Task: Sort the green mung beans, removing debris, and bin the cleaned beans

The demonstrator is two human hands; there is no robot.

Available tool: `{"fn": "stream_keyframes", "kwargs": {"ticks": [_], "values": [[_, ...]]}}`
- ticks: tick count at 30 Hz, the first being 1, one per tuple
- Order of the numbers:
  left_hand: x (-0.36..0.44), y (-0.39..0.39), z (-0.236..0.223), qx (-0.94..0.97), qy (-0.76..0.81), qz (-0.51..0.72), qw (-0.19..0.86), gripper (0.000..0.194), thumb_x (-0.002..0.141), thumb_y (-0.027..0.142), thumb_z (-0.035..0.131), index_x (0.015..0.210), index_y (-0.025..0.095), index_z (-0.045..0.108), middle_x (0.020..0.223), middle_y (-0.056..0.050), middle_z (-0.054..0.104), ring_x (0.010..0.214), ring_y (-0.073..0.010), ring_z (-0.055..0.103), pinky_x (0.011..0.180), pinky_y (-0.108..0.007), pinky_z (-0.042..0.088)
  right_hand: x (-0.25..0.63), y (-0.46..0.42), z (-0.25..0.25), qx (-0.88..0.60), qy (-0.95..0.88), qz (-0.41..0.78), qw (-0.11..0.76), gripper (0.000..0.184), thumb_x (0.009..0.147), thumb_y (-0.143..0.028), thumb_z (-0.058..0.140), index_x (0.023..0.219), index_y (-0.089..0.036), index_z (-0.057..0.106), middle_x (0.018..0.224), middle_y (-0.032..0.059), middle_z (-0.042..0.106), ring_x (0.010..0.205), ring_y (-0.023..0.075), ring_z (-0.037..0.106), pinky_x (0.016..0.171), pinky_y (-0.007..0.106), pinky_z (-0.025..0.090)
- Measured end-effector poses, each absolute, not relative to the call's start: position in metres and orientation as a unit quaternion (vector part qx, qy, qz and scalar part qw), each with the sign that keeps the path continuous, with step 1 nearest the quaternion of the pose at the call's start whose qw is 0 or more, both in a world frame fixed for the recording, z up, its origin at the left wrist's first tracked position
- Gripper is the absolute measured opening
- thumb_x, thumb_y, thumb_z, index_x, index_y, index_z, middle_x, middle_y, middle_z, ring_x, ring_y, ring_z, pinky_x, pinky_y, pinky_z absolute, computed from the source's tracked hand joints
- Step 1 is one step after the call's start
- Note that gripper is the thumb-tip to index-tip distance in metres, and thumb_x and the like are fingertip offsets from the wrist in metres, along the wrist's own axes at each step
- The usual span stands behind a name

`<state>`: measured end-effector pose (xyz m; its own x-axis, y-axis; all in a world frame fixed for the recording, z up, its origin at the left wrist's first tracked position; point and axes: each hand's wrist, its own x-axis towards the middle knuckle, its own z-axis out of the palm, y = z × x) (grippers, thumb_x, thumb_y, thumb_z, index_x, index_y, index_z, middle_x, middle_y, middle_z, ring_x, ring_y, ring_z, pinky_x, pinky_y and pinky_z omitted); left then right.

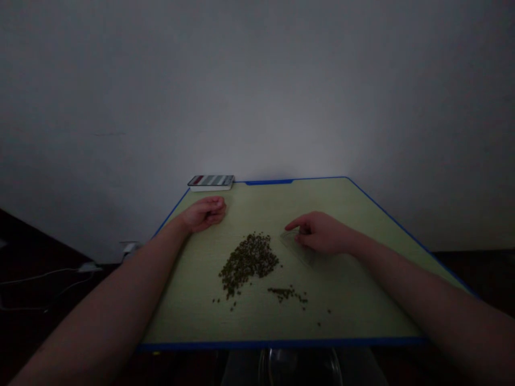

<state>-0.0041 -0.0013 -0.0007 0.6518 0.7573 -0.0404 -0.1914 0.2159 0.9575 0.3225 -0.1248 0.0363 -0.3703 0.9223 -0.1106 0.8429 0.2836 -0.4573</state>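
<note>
The left hand (207, 212) is loosely closed, its fingers folded in toward the palm, above the far left part of the table (249, 321). Nothing can be made out in its grasp, though the folded fingers hide the inside of the palm. It is just in front of a phone (212, 180), which lies flat on a white block (211, 188) at the table's far left corner.

The right hand (316, 231) is partly open: the index finger reaches out to the left, the thumb sits lower with a narrow gap between them, and the other fingers are curled under. It is near the right side of a heap of small dark grains (249, 260), apart from it. Faint curved lines (295, 247) show beside and below this hand; whether they are marks on the surface or the edge of something clear cannot be told. Nor can it be told whether the hand touches the tabletop.

The heap lies at the middle of the table, between the two forearms, with a smaller scatter (286, 293) closer to the near edge and a few single grains around both. The dim light blurs the separate grains. Below the near blue edge, a clear, rounded object (301, 367) is cut off by the bottom of the view, and its contents are too dark to read.
</note>
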Motion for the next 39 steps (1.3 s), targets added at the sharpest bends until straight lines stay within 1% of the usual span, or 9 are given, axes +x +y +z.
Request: {"fn": "stream_keyframes", "kwargs": {"ticks": [4, 11, 16, 19, 23, 28, 32, 35, 39], "values": [[-0.005, -0.001, -0.002, 0.540, 0.259, 0.323, 0.733, 0.037, 0.069, 0.028, 0.082, 0.065, 0.015, 0.048, 0.055, 0.006, 0.035, 0.041, -0.0032, 0.031, 0.037, -0.014, 0.022, 0.305, -0.127, 0.030, -0.547, -0.806, 0.205, 0.099, 0.045, 0.084, -0.020, 0.056, 0.126, -0.017, 0.071, 0.077, 0.0049, 0.075, 0.067, 0.0179, 0.066, 0.067, 0.030, 0.048], [-0.006, -0.001, -0.002, 0.538, 0.264, 0.322, 0.733, 0.040, 0.068, 0.031, 0.084, 0.064, 0.015, 0.047, 0.054, 0.006, 0.034, 0.041, -0.0030, 0.031, 0.037, -0.014, 0.022, 0.313, -0.115, 0.026, -0.611, -0.771, 0.149, 0.100, 0.042, 0.084, -0.022, 0.057, 0.122, -0.013, 0.073, 0.103, 0.0134, 0.077, 0.094, 0.0238, 0.071, 0.088, 0.033, 0.050], [-0.006, -0.002, -0.001, 0.543, 0.262, 0.324, 0.730, 0.039, 0.069, 0.030, 0.083, 0.064, 0.015, 0.047, 0.054, 0.006, 0.034, 0.042, -0.0036, 0.032, 0.037, -0.015, 0.023, 0.337, -0.110, 0.032, -0.657, -0.737, 0.125, 0.099, 0.040, 0.082, -0.021, 0.059, 0.118, -0.012, 0.074, 0.104, 0.0155, 0.076, 0.096, 0.0276, 0.070, 0.090, 0.037, 0.051], [-0.005, -0.002, -0.001, 0.544, 0.259, 0.323, 0.730, 0.039, 0.069, 0.030, 0.083, 0.064, 0.015, 0.047, 0.054, 0.006, 0.035, 0.041, -0.0035, 0.031, 0.037, -0.015, 0.023, 0.344, -0.110, 0.037, -0.660, -0.732, 0.134, 0.103, 0.039, 0.083, -0.019, 0.059, 0.119, -0.011, 0.073, 0.096, 0.0135, 0.077, 0.088, 0.0251, 0.071, 0.086, 0.035, 0.051], [-0.005, 0.000, -0.002, 0.543, 0.258, 0.322, 0.731, 0.038, 0.069, 0.030, 0.083, 0.065, 0.015, 0.048, 0.054, 0.006, 0.035, 0.041, -0.0036, 0.032, 0.037, -0.015, 0.024, 0.334, -0.104, 0.041, -0.637, -0.744, 0.170, 0.110, 0.038, 0.087, -0.021, 0.059, 0.122, -0.014, 0.072, 0.079, 0.0072, 0.076, 0.068, 0.0187, 0.069, 0.075, 0.030, 0.052], [-0.006, 0.001, -0.003, 0.539, 0.260, 0.327, 0.731, 0.039, 0.067, 0.030, 0.084, 0.065, 0.015, 0.048, 0.054, 0.006, 0.037, 0.041, -0.0033, 0.033, 0.037, -0.015, 0.025, 0.332, -0.065, 0.052, -0.646, -0.727, 0.185, 0.140, 0.047, 0.086, -0.016, 0.061, 0.133, -0.014, 0.064, 0.079, 0.0065, 0.075, 0.062, 0.0149, 0.066, 0.067, 0.026, 0.050], [-0.006, 0.000, -0.003, 0.538, 0.257, 0.326, 0.734, 0.039, 0.066, 0.029, 0.085, 0.064, 0.014, 0.049, 0.054, 0.006, 0.038, 0.041, -0.0031, 0.034, 0.037, -0.014, 0.025, 0.366, -0.031, 0.057, -0.687, -0.681, 0.199, 0.156, 0.033, 0.084, -0.013, 0.063, 0.115, -0.007, 0.071, 0.074, 0.0091, 0.072, 0.055, 0.0140, 0.061, 0.056, 0.026, 0.047], [-0.006, 0.000, -0.004, 0.538, 0.255, 0.327, 0.734, 0.038, 0.067, 0.029, 0.085, 0.064, 0.014, 0.049, 0.054, 0.006, 0.037, 0.041, -0.0031, 0.034, 0.037, -0.014, 0.025, 0.393, -0.019, 0.047, -0.706, -0.650, 0.231, 0.157, 0.030, 0.081, -0.012, 0.067, 0.110, -0.009, 0.072, 0.064, 0.0046, 0.067, 0.049, 0.0129, 0.056, 0.047, 0.025, 0.042], [-0.006, 0.002, -0.005, 0.538, 0.256, 0.326, 0.734, 0.036, 0.068, 0.029, 0.083, 0.066, 0.014, 0.051, 0.053, 0.006, 0.036, 0.041, -0.0033, 0.033, 0.037, -0.014, 0.025, 0.399, -0.015, 0.027, -0.703, -0.636, 0.278, 0.157, 0.032, 0.082, -0.013, 0.068, 0.113, -0.010, 0.070, 0.057, -0.0005, 0.060, 0.046, 0.0112, 0.051, 0.044, 0.023, 0.038]]}}
